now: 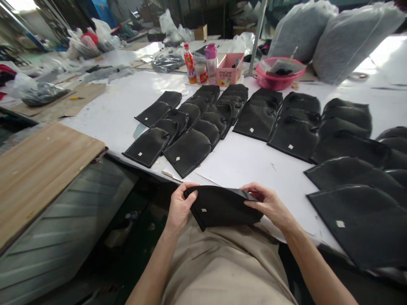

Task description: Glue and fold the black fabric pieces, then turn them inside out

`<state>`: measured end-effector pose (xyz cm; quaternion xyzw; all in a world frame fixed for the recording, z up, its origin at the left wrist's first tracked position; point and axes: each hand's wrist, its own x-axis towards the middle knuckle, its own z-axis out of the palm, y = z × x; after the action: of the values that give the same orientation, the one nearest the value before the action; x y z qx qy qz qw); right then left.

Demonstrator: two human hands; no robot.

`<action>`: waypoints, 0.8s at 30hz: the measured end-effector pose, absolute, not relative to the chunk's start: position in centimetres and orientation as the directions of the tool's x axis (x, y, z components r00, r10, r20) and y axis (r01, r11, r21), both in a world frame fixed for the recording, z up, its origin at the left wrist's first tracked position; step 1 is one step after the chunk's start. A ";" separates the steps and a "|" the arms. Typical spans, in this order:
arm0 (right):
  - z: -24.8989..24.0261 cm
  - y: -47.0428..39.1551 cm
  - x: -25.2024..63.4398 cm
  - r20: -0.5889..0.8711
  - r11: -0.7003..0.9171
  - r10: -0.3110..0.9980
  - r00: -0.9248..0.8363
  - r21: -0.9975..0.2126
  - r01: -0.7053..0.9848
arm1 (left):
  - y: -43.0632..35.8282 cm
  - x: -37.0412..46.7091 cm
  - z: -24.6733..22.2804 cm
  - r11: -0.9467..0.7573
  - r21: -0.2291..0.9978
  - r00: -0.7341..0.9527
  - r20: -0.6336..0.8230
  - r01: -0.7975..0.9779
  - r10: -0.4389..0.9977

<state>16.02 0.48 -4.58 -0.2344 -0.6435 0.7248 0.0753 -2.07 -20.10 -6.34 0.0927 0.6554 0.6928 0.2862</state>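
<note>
A flat black leather-like panel [222, 209] with a small pale sticker near its left end is held above my lap, at the table's front edge. My left hand [182, 205] pinches its left upper corner, thumb on the near face. At the other end my right hand [265, 201] grips the upper right edge between thumb and fingers. The panel's top edge bows slightly. Beyond it, overlapping rows of similar black panels [189, 150] lie on the white table [248, 163], several bearing the same pale stickers. A larger group of black panels [365, 224] spreads to the right.
At the back stand a drink bottle [189, 63], a jar [201, 73], a purple-lidded bottle [211, 61], a pink box [229, 70] and a pink basin [276, 78]. Stuffed pale bags [349, 40] rest behind. A wooden board [44, 169] juts in from the left.
</note>
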 end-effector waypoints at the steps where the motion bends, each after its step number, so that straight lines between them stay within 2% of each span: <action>1: -4.7 0.5 16.0 -0.234 -0.147 0.410 -0.882 -0.971 0.190 | -20.1 -2.1 -6.2 0.026 0.961 -0.821 -0.250 -0.276 0.513; 4: -5.2 0.4 15.9 -0.161 -0.081 0.458 -0.874 -0.987 0.139 | -20.0 -2.1 -6.2 0.028 0.957 -0.825 -0.263 -0.288 0.500; 6: -5.6 0.4 16.1 -0.092 0.018 0.472 -0.877 -0.993 0.114 | -20.1 -2.0 -6.2 0.041 0.957 -0.829 -0.270 -0.288 0.489; 10: -5.9 0.8 16.7 0.005 0.302 0.364 -0.931 -0.947 0.113 | -20.0 -1.9 -6.1 0.072 0.961 -0.847 -0.271 -0.268 0.457; 12: -5.9 1.1 17.0 0.009 0.377 0.302 -0.953 -0.920 0.111 | -20.0 -1.9 -6.1 0.069 0.963 -0.860 -0.265 -0.262 0.436; 14: -5.9 1.2 16.9 -0.014 0.375 0.300 -0.954 -0.917 0.132 | -19.9 -2.0 -6.1 0.062 0.962 -0.864 -0.268 -0.267 0.427; 18: -5.9 0.9 16.2 -0.049 0.272 0.437 -0.898 -0.945 0.183 | -20.1 -1.9 -6.1 0.065 0.954 -0.847 -0.289 -0.292 0.447; 21: -5.7 0.6 15.5 -0.082 0.199 0.476 -0.875 -0.960 0.198 | -20.3 -1.9 -6.2 0.080 0.960 -0.849 -0.276 -0.270 0.450; 24: -5.6 0.2 14.9 -0.192 0.022 0.480 -0.856 -0.973 0.230 | -20.3 -1.9 -6.2 0.088 0.969 -0.862 -0.247 -0.233 0.443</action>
<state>14.95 0.19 -5.59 -0.2506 -0.7083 0.6530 0.0954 -1.86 -20.32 -6.16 0.0760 0.6931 0.6711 0.2519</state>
